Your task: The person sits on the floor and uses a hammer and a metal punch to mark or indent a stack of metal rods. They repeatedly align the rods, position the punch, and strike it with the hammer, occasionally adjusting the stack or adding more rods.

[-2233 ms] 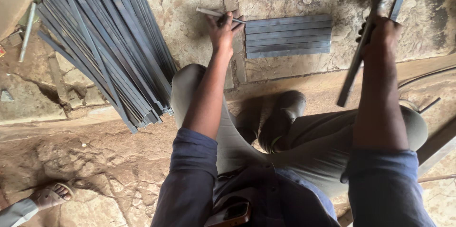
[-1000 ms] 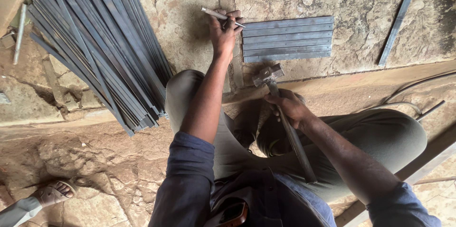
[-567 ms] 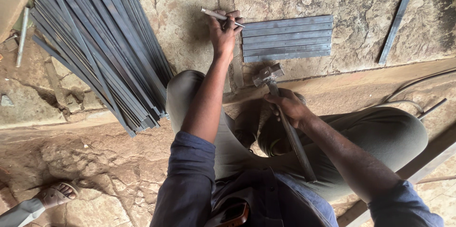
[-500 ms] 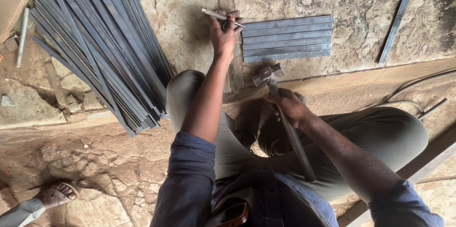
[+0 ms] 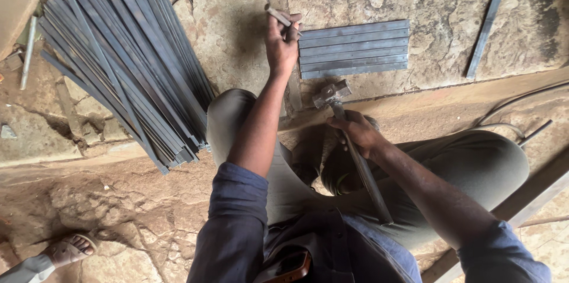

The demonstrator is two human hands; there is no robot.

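My left hand (image 5: 281,46) reaches forward and grips a short metal punch (image 5: 277,15), held slanted at the left end of a neat row of short grey metal strips (image 5: 355,49) lying on the stone floor. Close to my knees, my right hand (image 5: 358,132) is closed on the metal handle of a hammer (image 5: 331,92). The hammer's head points forward, just short of the strips and low over a pale wooden plank (image 5: 450,90).
A large fanned bundle of long grey metal strips (image 5: 130,58) lies at the left. One long flat bar (image 5: 487,22) lies at the upper right. A cable (image 5: 510,114) curves at the right. Another person's sandalled foot (image 5: 68,249) shows at the bottom left.
My right hand was up at the right on the long bar; the bar now lies on the floor and that hand holds the hammer. My left hand has stayed on the punch.
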